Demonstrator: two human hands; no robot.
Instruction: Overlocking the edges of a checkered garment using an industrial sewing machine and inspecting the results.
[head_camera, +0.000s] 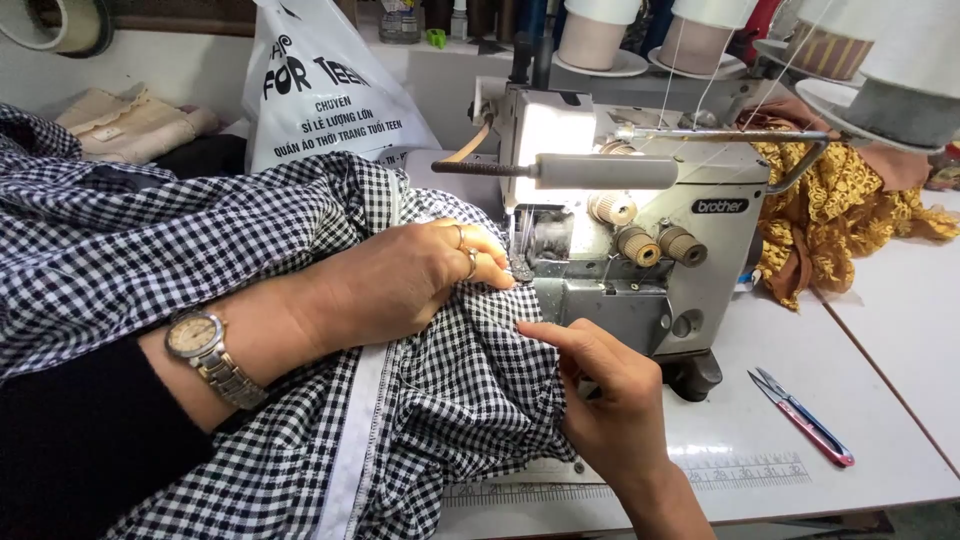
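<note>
Feeding black-and-white gingham cotton fabric (200, 230) into grey metal overlock sewing machine (640, 250); fabric edge sits right at presser foot (521, 268), under machine's lit lamp.

Left hand (400, 280): palm down, fingers loosely curled, flat on top of fabric, fingertips just short of presser foot. Pressing, not gripping. Two rings on fingers, gold-and-silver wristwatch (205, 352) on wrist.

Right hand (610, 400): below and right of foot, index finger (550, 334) extended up-left toward fabric edge, remaining fingers folded in. Looks like light pinch or nudge on fabric fold; thumb side hidden, so cannot tell if anything actually clamped.

Key relation: seam edge runs roughly bottom-left to top-right toward foot, along white selvedge strip (355, 430). Foot lies directly ahead of left fingertips, up and left from right index. Left hand nearer to foot; right hand nearer to loose fold in front of machine bed.

Bulk of fabric piled left, over forearm and lap side. Red-handled thread snips (805, 420) on white table (880, 300), well apart to right of right hand. Mustard lace fabric (840, 210) behind machine, white plastic bag (320, 90) at back left, thread cones (600, 35) along top.
</note>
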